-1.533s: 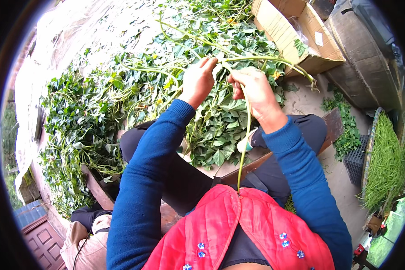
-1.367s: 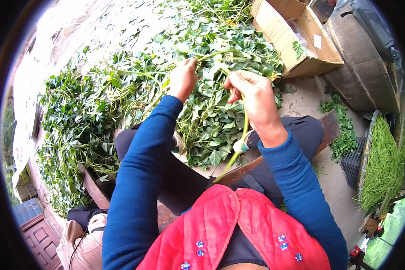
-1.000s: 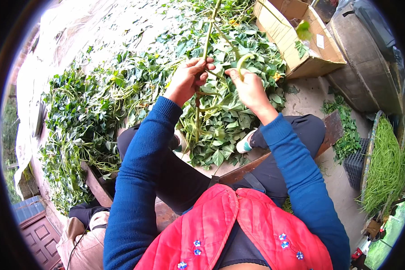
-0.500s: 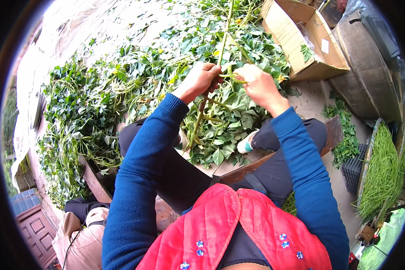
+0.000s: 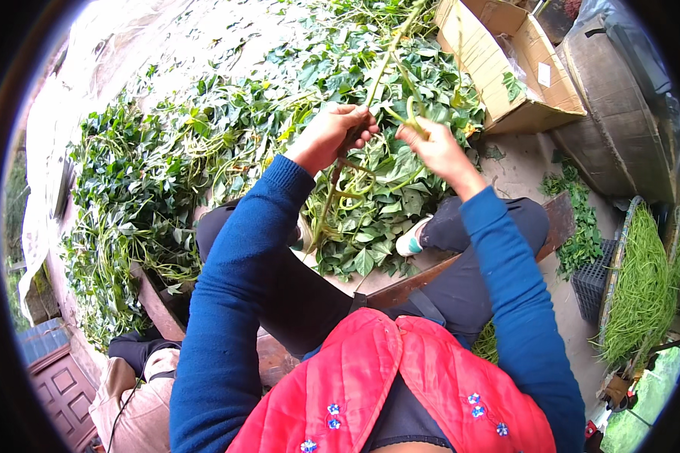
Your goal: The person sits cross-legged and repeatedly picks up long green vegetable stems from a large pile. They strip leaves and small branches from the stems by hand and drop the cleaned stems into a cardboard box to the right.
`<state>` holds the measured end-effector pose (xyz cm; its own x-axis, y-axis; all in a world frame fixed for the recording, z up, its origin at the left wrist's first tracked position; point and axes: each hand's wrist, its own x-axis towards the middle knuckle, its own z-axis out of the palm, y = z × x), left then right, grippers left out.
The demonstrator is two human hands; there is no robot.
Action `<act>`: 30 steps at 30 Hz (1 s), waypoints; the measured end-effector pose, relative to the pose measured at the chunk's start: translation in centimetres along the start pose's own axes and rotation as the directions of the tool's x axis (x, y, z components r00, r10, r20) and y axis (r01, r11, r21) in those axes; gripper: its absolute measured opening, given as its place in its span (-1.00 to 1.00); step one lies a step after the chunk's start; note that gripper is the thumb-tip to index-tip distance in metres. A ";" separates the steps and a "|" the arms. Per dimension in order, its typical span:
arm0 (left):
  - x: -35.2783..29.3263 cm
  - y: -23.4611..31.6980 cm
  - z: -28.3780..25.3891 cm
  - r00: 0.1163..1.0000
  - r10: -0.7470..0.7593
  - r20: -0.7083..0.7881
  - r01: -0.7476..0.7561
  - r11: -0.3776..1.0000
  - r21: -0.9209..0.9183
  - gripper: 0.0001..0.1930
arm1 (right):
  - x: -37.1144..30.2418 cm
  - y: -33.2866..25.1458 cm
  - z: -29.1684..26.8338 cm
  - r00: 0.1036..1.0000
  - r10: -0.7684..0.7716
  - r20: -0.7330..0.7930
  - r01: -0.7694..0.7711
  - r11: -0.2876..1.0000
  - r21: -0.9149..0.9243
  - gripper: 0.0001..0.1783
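In the middle of the view, my left hand (image 5: pixel 335 137) is closed around a long leafy vine (image 5: pixel 325 215), whose brownish-green stem hangs below the fist and runs on above it. A short way to the right, my right hand (image 5: pixel 437 152) pinches a thin green stem (image 5: pixel 411 112) between thumb and fingers. Some of that stem is hidden behind the fingers. Both hands hang over a wide heap of cut green vines (image 5: pixel 159 189) with broad leaves and a few yellow ones.
An opened cardboard box (image 5: pixel 499 87) stands at the far right. Nearer are a dark plastic crate (image 5: pixel 591 279) and a shallow basket of thin green stems (image 5: pixel 635 283). Another person (image 5: pixel 140 392) sits low at the left. A wooden plank (image 5: pixel 559 226) lies by my right knee.
My right hand has moved a little down and to the right, away from my left hand, with the green stem in it. The left hand has hardly moved.
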<state>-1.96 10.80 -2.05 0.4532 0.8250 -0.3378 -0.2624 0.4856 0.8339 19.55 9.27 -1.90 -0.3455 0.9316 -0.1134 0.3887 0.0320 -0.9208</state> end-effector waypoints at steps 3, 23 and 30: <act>0.6 -0.4 0.7 0.999 0.036 -0.009 -0.037 0.976 -0.213 -0.79 | -1.7 0.2 2.7 0.998 0.013 0.066 -0.026 0.978 0.208 -0.67; -0.1 -0.9 1.8 0.948 0.296 -0.117 -0.227 0.887 0.403 -0.36 | -2.8 -3.5 -0.2 0.990 -0.131 -0.055 0.098 0.912 -0.398 -0.82; -0.5 0.1 0.7 0.967 0.243 -0.070 -0.238 0.968 0.076 -0.48 | -2.4 -5.4 -1.2 0.967 -0.194 -0.165 0.176 0.977 -0.118 -0.79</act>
<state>-1.59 10.24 -1.48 0.3146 0.9366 -0.1545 -0.2973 0.2518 0.9210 19.32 7.33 3.77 -0.2683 0.9545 0.1304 0.4203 0.2378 -0.8757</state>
